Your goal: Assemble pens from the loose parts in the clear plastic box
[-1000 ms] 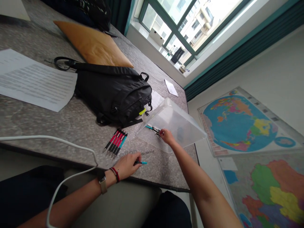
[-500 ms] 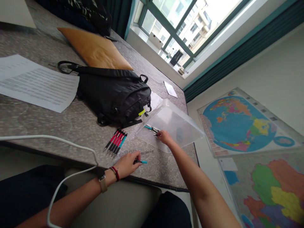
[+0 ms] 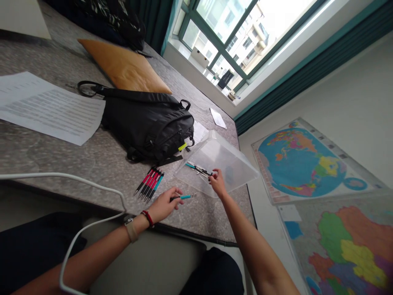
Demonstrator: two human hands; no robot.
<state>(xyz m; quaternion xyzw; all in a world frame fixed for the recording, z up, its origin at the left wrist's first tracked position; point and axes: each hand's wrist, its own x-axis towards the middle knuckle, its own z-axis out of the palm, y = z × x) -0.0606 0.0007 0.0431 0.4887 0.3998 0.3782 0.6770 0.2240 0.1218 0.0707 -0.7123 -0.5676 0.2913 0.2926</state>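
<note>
My left hand (image 3: pixel 165 204) is over the table's front part, fingers closed round a teal and black pen (image 3: pixel 184 197). Just left of it lies a row of several pens (image 3: pixel 149 183), mostly red and black, with a teal one at the right end. A clear plastic box (image 3: pixel 236 157) rests on its side, its opening facing me and to the left. Inside it lie several loose pens (image 3: pixel 196 167), teal, white and black. My right hand (image 3: pixel 217 184) reaches into the opening, its fingers pinching the near end of a dark pen there.
Behind the pens sits a black backpack (image 3: pixel 147 123). A brown envelope (image 3: pixel 129 67) lies beyond it, and printed sheets (image 3: pixel 55 108) lie to the left. A white cable (image 3: pixel 92 185) loops over the table's front edge. Maps (image 3: pixel 301 159) hang on the right wall.
My left hand has moved slightly up, away from the table's front edge, carrying the teal pen. My right hand has shifted a little right and down, uncovering more of the pens in the box.
</note>
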